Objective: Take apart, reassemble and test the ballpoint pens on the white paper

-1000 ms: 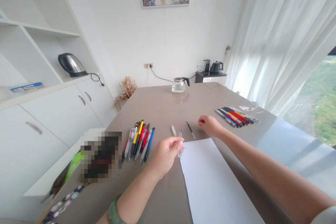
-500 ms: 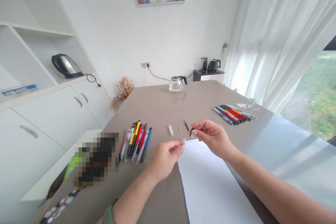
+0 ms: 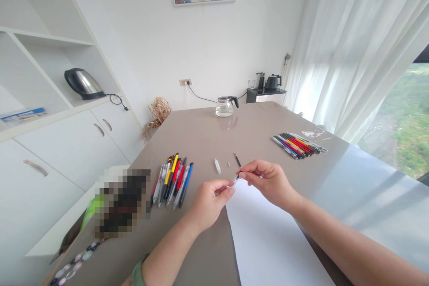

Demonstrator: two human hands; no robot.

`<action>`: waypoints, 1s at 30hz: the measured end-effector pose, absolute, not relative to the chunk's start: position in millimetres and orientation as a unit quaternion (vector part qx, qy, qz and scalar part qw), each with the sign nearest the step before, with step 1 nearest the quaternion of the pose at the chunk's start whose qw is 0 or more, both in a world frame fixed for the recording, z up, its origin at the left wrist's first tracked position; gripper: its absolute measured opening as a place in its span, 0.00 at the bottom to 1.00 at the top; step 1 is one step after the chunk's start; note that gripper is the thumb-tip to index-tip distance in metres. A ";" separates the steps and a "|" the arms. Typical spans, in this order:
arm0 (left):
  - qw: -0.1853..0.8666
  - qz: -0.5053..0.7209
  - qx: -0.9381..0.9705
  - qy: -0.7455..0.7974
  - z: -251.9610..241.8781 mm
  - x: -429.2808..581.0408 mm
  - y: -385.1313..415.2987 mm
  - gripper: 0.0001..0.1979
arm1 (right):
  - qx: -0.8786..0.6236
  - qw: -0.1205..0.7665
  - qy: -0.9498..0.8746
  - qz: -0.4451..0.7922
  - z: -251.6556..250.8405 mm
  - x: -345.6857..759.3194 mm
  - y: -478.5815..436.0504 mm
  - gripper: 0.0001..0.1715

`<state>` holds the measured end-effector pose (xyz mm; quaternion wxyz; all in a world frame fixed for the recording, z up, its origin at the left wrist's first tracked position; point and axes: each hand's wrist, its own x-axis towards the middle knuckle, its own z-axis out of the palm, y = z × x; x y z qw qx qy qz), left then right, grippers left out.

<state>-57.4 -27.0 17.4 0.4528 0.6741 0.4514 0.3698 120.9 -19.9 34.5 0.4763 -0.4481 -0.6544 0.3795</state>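
My left hand [image 3: 212, 200] pinches a small clear plastic pen part [image 3: 235, 182] over the top edge of a white paper sheet [image 3: 271, 237]. Between the fingertips of my right hand [image 3: 270, 184] is a small black pen part [image 3: 238, 175], held against or very close to the clear one; I cannot tell whether they touch. Just beyond my hands lie a thin pen refill [image 3: 237, 159], a tiny spring-like piece [image 3: 229, 164] and a translucent tube [image 3: 217, 165]. Fingers hide much of both held parts.
A bunch of assorted pens [image 3: 172, 181] lies to the left. Slimmer pens [image 3: 298, 146] lie in a row at right, near white scraps [image 3: 311, 134]. A glass pot [image 3: 224, 107] stands toward the far table edge. A beaded strap [image 3: 75, 263] is at front left.
My right hand has moved left and slightly down, bringing the black part to the clear part. My left hand has stayed nearly in place.
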 end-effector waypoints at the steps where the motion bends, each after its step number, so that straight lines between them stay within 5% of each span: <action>1: 0.453 0.371 0.674 0.450 17.2 -57.5 -26.9 0.16 | -0.450 0.472 -0.658 0.376 34.8 121.1 -20.2 0.10; 30: 0.458 0.369 0.687 0.426 28.0 -55.1 -30.7 0.15 | -0.435 0.429 -0.735 0.295 37.9 119.1 -24.7 0.09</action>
